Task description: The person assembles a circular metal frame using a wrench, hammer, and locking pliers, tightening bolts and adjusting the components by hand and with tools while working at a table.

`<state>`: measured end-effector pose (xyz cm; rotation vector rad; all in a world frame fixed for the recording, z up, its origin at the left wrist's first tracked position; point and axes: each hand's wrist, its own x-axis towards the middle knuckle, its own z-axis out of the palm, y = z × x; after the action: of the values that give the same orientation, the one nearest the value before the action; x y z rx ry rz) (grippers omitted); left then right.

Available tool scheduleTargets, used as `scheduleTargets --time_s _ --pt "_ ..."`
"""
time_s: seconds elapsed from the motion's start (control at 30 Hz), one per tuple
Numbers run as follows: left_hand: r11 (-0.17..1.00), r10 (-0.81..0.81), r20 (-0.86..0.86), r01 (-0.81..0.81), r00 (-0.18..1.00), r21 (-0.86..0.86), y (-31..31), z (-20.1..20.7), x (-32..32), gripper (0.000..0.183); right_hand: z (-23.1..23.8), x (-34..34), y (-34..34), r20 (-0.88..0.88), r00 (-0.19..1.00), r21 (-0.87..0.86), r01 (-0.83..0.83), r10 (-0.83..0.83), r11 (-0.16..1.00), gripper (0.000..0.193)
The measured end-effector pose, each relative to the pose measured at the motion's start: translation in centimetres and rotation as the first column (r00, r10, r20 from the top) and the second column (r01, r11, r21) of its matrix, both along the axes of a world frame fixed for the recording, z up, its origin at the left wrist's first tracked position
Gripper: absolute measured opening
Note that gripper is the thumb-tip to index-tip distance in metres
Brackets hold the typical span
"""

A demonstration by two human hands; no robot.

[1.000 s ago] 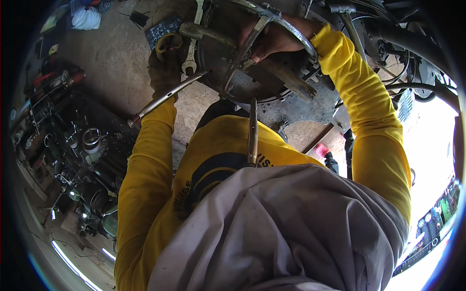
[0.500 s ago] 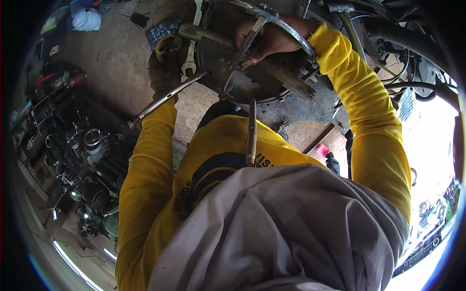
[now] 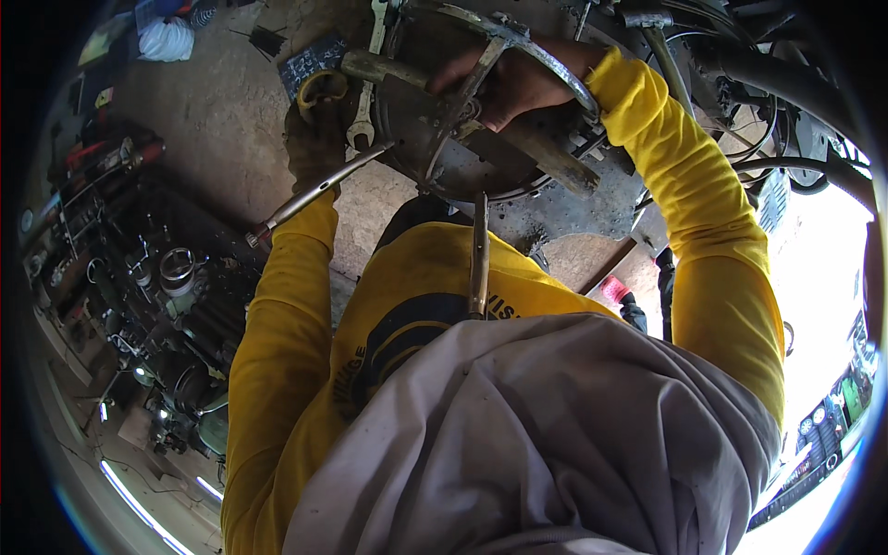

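Observation:
My right hand reaches inside a round metal frame with bars across it. Its fingers are curled at the middle, against a small round metal piece; part of the grip hides behind a bar. My left hand, dark and shadowed, is closed around a yellow ring-shaped piece left of the frame. Beside it lies an open-ended wrench. A worn wooden bar passes under my right hand. Two metal rods, one slanting near my left wrist and one upright before my chest, stick out from the frame.
A machine with handwheels stands at the left. Hammer, hoses and cables crowd the upper right. A dark written slate, thin rods and a white bag lie on the floor. Another person's pink shoe shows at right.
My right hand has shifted slightly at the middle of the frame, its fingers moving so that the small round piece shows more. My left hand stays nearly still.

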<state>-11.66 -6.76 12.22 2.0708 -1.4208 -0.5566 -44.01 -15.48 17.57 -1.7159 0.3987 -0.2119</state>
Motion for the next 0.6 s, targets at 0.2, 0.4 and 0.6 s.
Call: scheduleTargets --time_s 0.2,0.4,0.6 --pt "0.998 -0.047 -0.047 0.045 0.998 -0.046 0.1 -1.7 1.4 0.05 0.0 0.7 -1.0 -0.069 0.993 -0.026 -0.095 0.093 0.995 0.043" --pt "1.0 0.002 -0.001 -0.002 1.0 -0.029 0.0 -1.4 0.9 0.05 -0.1 -0.7 -0.6 -0.024 0.998 0.137 -0.048 0.051 0.989 0.048" --pt "1.0 0.022 -0.007 -0.022 1.0 -0.001 0.2 0.0 0.0 0.051 0.1 0.1 -1.2 -0.108 0.991 -0.013 -0.084 0.082 0.996 0.047"
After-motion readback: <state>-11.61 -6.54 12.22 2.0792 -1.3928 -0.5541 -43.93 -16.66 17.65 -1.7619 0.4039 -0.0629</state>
